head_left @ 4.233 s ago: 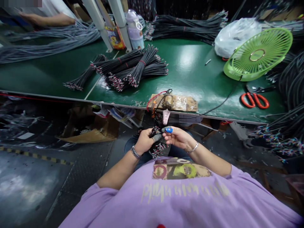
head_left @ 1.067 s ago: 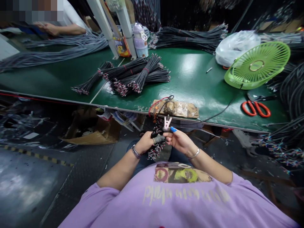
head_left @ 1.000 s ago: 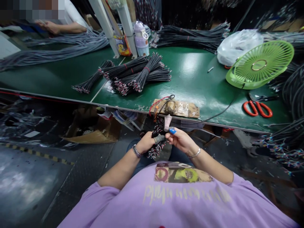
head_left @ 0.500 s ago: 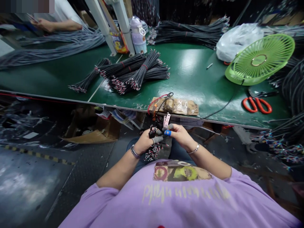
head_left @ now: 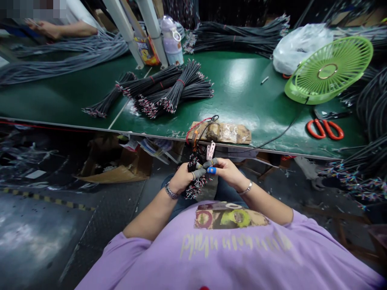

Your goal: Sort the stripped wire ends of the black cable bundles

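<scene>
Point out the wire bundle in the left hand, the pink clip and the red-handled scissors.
Wire bundle (head_left: 195,188): head view, lower wire ends.
Pink clip (head_left: 211,150): head view, middle of its body.
Red-handled scissors (head_left: 325,124): head view, inner edge of one handle.

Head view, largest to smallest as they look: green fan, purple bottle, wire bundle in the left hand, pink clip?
1. Green fan
2. Purple bottle and wire bundle, unranked: similar, and the left hand covers part of the bundle
3. Pink clip
</scene>
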`<state>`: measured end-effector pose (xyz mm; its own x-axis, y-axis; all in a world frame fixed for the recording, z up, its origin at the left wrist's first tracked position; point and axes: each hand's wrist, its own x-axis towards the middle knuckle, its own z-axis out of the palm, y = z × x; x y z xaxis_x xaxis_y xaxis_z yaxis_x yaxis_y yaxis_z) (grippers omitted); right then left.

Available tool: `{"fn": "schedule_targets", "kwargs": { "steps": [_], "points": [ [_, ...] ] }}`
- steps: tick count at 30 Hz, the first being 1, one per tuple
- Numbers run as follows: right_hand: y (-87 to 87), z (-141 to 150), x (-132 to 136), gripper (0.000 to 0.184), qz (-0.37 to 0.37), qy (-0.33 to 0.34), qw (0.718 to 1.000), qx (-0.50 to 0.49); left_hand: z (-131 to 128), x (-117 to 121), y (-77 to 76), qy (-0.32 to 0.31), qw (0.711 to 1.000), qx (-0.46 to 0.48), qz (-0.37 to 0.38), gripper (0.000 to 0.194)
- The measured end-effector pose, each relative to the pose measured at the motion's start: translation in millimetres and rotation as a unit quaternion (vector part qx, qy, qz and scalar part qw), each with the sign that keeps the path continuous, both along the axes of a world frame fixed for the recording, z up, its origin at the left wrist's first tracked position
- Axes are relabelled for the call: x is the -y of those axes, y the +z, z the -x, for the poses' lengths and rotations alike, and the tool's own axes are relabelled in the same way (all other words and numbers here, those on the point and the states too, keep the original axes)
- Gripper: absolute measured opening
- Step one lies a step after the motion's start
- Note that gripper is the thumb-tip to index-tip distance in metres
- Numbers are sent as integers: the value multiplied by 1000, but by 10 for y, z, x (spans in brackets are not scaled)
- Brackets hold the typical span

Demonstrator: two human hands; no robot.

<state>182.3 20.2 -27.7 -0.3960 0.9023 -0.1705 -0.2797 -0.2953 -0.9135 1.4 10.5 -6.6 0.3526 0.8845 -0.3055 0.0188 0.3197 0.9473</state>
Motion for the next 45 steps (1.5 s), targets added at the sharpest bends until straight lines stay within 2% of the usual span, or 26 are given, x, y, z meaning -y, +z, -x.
{"fn": "schedule_targets", "kwargs": {
  "steps": [3,6,11,19,34,37,41,43,45],
  "points": [
    [-6,-10,22,22,93,3,994,-64,-6,-1,-21,42,999,3,-27,28],
    [5,-43,31,19,146,6,982,-120,-22,8,-27,64,995,-26,-73,24],
    [26,-77,20,22,188,14,975,-122,-29,18,-15,55,981,-115,-147,16],
    [-5,-61,23,28,197,25,971,-130,-22,24,-41,50,974,-144,-170,12],
    [-59,-28,44,25,187,4,974,-126,-10,21,-49,47,979,-129,-153,17],
    [-44,-24,55,25,143,-12,986,-79,-19,22,-11,60,982,-113,-137,20],
    [21,-45,42,25,32,-23,999,21,-35,11,48,65,986,-92,-120,23],
    [54,-63,17,21,11,-7,999,46,-35,3,60,59,988,-82,-115,23],
    [70,-75,-13,18,21,28,998,49,-24,-4,62,37,991,-71,-108,23]
  ]
}}
